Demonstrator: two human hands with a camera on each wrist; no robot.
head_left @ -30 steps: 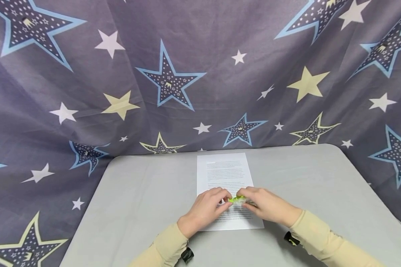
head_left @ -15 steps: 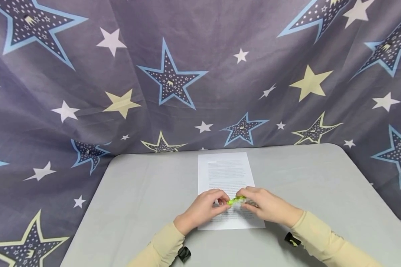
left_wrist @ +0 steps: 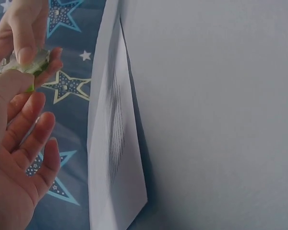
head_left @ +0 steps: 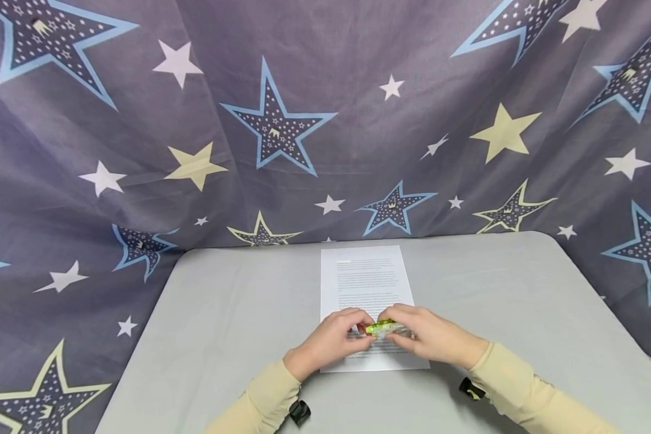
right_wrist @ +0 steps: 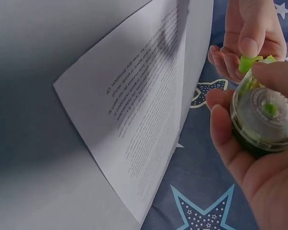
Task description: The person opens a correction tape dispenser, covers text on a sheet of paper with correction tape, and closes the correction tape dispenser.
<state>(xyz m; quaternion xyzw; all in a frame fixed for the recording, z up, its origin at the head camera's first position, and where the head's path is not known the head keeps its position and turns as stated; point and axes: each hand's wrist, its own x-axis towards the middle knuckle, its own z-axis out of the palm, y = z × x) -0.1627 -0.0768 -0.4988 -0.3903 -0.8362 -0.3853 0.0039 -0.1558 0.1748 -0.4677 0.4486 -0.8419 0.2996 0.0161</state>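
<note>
A small clear-and-green round tape dispenser (head_left: 381, 327) is held between both hands just above a printed sheet of paper (head_left: 366, 277). My right hand (head_left: 428, 334) cups its clear round body (right_wrist: 264, 115) in curled fingers. My left hand (head_left: 336, 337) pinches the green tip (right_wrist: 247, 62) at the dispenser's end with thumb and fingertip. In the left wrist view the green part (left_wrist: 31, 67) shows between the left thumb and the right hand's fingertips, while the other left fingers (left_wrist: 33, 129) lie loosely spread. The paper (right_wrist: 149, 105) lies flat on the grey table (head_left: 222, 325).
A dark cloth with blue, white and yellow stars (head_left: 276, 132) hangs behind the table and drapes around its sides. The table's rounded far corners (head_left: 553, 241) meet the cloth. Both forearms wear beige sleeves (head_left: 521, 392).
The hands stay together over the lower part of the paper. The dispenser has shifted slightly left and the left fingers have closed in on its green tip.
</note>
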